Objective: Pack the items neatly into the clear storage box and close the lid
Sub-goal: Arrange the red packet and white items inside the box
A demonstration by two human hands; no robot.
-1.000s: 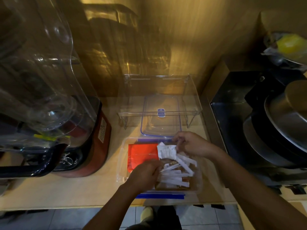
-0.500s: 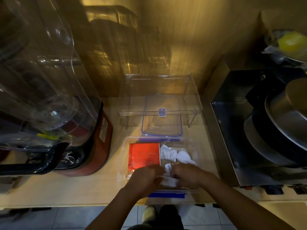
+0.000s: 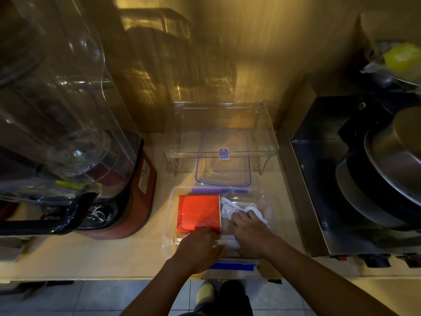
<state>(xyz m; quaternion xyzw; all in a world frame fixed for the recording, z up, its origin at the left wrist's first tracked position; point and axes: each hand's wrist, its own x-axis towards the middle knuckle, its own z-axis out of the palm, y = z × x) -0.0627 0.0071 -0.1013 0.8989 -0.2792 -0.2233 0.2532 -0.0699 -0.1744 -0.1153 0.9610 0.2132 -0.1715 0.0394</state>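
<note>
The clear storage box (image 3: 171, 215) sits open on the wooden counter (image 3: 109, 254), at the 6 o'clock edge of it, right in front of the person. One blue latch (image 3: 218, 191) lies along its 12 o'clock rim and another along its 6 o'clock rim. Its mouth faces up. The wide lens makes it hard to tell whether its long axis runs 12 to 6 or 9 to 3.

Inside, the 9 o'clock half holds a flat red packet (image 3: 198, 210), lying face up with its edges square to the box walls. The 3 o'clock half holds a loose pile of white sachets (image 3: 227, 209), and a few more show between the two wrists.

The left hand (image 3: 200, 247) reaches in over the 6 o'clock rim, with its fingers bent down at the near edge of the red packet. Whether it grips anything is hidden under the hand. The right hand (image 3: 250, 233) lies just beside it, fingers spread fairly flat and pressing on the white sachets, not closed round them.

The box's lid (image 3: 223, 174), clear with a blue rim, lies flat on the counter at 12 o'clock from the box. Its far part is tucked under a clear acrylic riser shelf (image 3: 268, 142). A red-based blender (image 3: 139, 190) stands at 9 o'clock, and a steel stove with stacked pans (image 3: 382, 179) stands at 3 o'clock.
</note>
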